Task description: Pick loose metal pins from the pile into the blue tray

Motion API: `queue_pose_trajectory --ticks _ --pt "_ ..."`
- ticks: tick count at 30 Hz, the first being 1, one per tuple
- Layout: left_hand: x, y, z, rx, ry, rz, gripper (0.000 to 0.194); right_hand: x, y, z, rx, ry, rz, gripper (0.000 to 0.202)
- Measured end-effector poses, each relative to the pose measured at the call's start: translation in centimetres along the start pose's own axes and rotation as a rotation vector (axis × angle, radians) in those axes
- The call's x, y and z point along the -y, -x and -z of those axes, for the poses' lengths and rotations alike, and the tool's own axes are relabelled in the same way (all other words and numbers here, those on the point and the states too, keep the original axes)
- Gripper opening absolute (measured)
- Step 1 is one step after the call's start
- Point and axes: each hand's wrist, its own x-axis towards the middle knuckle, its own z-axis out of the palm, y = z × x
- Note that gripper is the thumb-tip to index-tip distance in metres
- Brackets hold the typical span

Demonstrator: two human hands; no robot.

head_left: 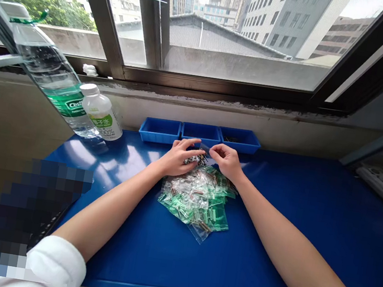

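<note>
My left hand [181, 157] rests with its fingers spread around a small heap of screws [198, 158], some dark and some silvery. Close beside it, my right hand [227, 161] has thumb and forefinger pinched together at the heap's far right edge. What is in that pinch, if anything, is too small to make out. A bit of clear plastic shows between the two hands. Just below them lies a pile of clear and green plastic bags [198, 193] with small metal pins or screws inside. The left fingertips partly cover the heap.
Three blue bins stand behind my hands: a left bin [159, 137], a middle bin [197, 130] and a right bin [243, 148] with dark small parts. A large water bottle [52, 70] and a white bottle [103, 117] stand at the left on the blue table [292, 217].
</note>
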Motion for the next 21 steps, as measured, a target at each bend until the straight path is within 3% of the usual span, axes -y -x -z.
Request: queue_pose_trajectory --ticks 2,7,9,11,15,17,19,21 --pt "0.2 0.0 -0.1 -0.055 0.005 0.016 0.038 0.1 0.0 -0.1 0.026 -0.029 -0.007 0.027" --pt "0.5 -0.1 -0.3 0.027 0.076 -0.005 0.03 -0.1 0.0 -0.2 0.026 -0.069 -0.038 0.028" --pt "0.7 -0.1 -0.5 -0.013 0.049 0.027 0.029 -0.3 -0.2 -0.1 0.014 -0.085 -0.079 0.031" --pt "0.9 -0.1 -0.7 -0.137 -0.028 0.082 0.033 -0.7 -0.4 0.1 -0.008 -0.108 -0.129 0.035" --pt "1.5 0.0 -0.7 -0.491 -0.224 0.226 0.051 -1.3 -0.8 0.5 -0.061 -0.125 -0.187 0.036" --pt "1.7 0.0 -0.6 -0.56 -0.27 0.279 0.059 -1.5 -0.9 0.6 -0.069 -0.127 -0.201 0.036" --pt "1.7 -0.2 -0.6 -0.472 -0.27 0.299 0.059 -1.6 -0.9 0.5 -0.059 -0.128 -0.207 0.036" --pt "1.6 -0.3 -0.6 -0.305 -0.25 0.313 0.055 -1.5 -0.9 0.4 -0.046 -0.128 -0.206 0.037"
